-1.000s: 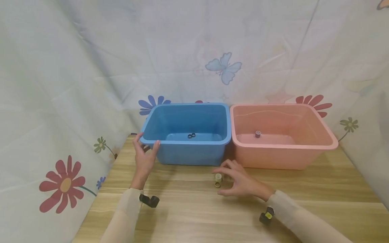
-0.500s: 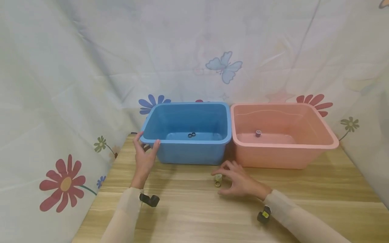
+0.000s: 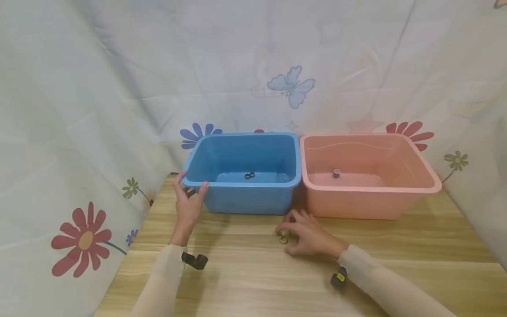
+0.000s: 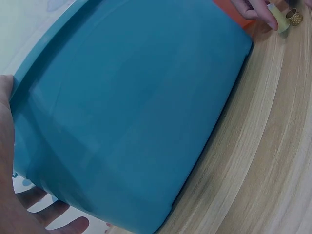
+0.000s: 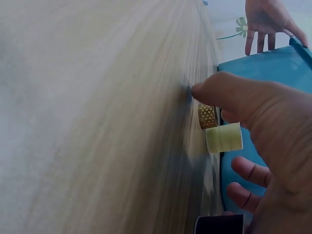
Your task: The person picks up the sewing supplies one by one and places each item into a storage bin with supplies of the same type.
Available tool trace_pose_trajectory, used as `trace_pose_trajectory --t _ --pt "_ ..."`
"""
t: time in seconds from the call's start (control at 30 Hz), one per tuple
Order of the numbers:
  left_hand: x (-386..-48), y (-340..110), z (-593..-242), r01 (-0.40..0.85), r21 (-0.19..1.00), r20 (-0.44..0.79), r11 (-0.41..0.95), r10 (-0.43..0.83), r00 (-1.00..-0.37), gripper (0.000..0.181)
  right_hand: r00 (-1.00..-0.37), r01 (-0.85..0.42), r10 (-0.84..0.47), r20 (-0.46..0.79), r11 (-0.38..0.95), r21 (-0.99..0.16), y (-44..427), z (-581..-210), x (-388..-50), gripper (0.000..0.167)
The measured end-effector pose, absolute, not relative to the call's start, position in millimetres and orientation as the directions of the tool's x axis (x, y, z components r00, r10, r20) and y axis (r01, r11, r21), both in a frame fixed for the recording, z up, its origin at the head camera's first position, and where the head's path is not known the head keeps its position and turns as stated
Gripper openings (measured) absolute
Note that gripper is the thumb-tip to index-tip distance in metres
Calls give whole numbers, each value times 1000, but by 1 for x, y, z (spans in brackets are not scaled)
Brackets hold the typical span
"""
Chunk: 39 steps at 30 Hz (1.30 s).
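My left hand (image 3: 188,213) holds the front left corner of the blue bin (image 3: 249,200), thumb on the front and fingers round the side. On the table my right hand (image 3: 313,234) reaches over a pale yellow thread spool (image 5: 224,138), its fingers bent loosely and the thumb well apart from the spool. In the left wrist view a fingertip meets or nearly meets that spool; contact is unclear. Beside the spool lies a gold dimpled thimble (image 5: 207,116), open-ended like a ring. A dark cylinder (image 5: 219,225) with a pale edge shows partly at the bottom of the right wrist view.
The pink bin (image 3: 368,204) stands right against the blue one, with a purple spool (image 3: 336,173) inside. Two dark rings (image 3: 250,175) lie on the blue bin's floor. A patterned curtain (image 3: 237,66) hangs behind the wooden table (image 3: 237,273).
My right hand has shifted slightly left and its index finger has come down over the yellow spool, covering more of it. The left hand stays at the bin's corner.
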<state>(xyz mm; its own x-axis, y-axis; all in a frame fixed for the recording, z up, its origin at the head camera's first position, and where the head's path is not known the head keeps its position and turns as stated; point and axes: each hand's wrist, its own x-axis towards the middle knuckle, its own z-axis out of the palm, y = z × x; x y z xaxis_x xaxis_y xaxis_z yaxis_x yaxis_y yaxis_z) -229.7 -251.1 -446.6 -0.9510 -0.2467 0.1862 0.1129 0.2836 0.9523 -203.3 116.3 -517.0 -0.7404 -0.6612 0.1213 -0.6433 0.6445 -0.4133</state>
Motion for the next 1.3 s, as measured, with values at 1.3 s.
trace_pose_trajectory --t 1.3 --pt "-239 -256 -464 153 940 236 304 -258 -937 79 -722 -679 -675 151 649 -344 110 -513 -211 22"
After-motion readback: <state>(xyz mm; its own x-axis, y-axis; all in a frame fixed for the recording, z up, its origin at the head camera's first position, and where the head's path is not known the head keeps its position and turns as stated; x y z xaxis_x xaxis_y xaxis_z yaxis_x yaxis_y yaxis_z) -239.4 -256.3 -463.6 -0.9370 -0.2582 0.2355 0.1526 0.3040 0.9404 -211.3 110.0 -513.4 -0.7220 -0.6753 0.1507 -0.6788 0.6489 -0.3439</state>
